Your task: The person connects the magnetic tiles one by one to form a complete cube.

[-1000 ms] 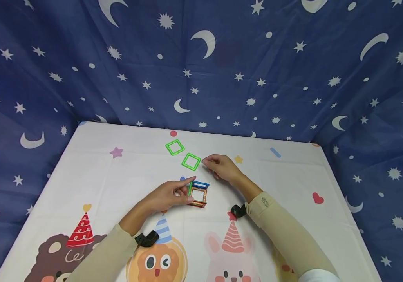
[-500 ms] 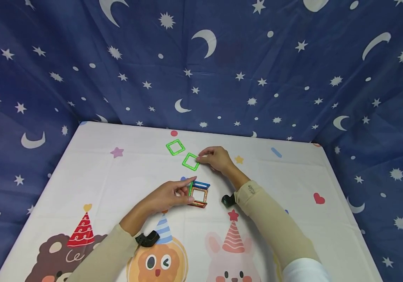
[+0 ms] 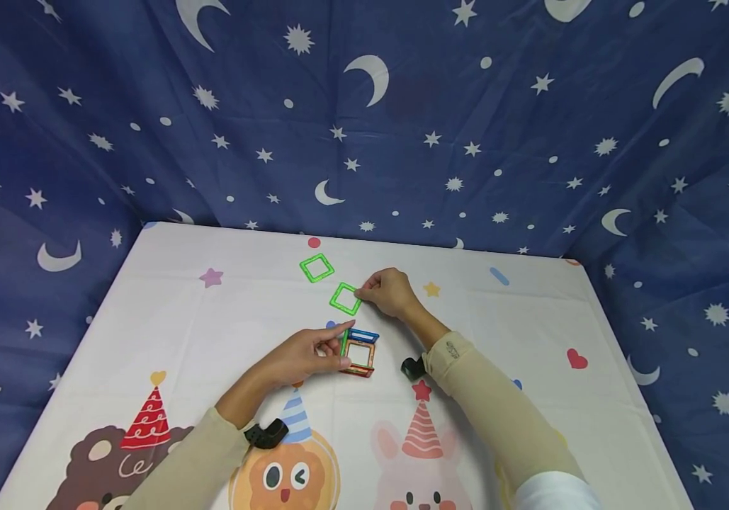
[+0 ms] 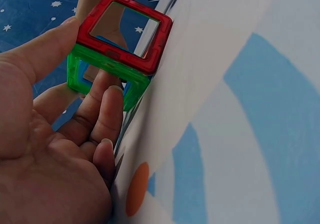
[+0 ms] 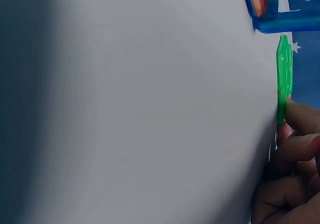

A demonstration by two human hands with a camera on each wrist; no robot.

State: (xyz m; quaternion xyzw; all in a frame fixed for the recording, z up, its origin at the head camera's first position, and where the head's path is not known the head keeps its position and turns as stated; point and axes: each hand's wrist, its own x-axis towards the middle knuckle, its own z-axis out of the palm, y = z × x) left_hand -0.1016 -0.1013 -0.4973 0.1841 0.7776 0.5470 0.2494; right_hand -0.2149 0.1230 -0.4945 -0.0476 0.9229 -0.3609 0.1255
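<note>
My left hand [image 3: 303,354] holds a small open box of magnetic tiles, its thumb at the red tile [image 4: 117,54] and its fingers against the green side tile [image 4: 75,73]. A blue tile [image 3: 363,335] stands along the box's far side, and an orange tile [image 3: 373,355] lies at its bottom. Just beyond the box, my right hand [image 3: 391,292] pinches the right corner of a loose green square magnetic tile [image 3: 341,309]. In the right wrist view this green tile [image 5: 283,78] appears nearly edge-on, with fingertips at its lower end.
A second green square tile [image 3: 323,277] lies farther back on the white tablecloth [image 3: 262,283], which has printed cartoon animals and shapes. Behind the table hangs a dark blue curtain [image 3: 415,184] with moons and stars. Each wrist wears a black camera [image 3: 266,433].
My right hand has moved left to the nearer green tile and taken its corner between the fingers. That tile has shifted slightly toward the box. My left hand stays in place.
</note>
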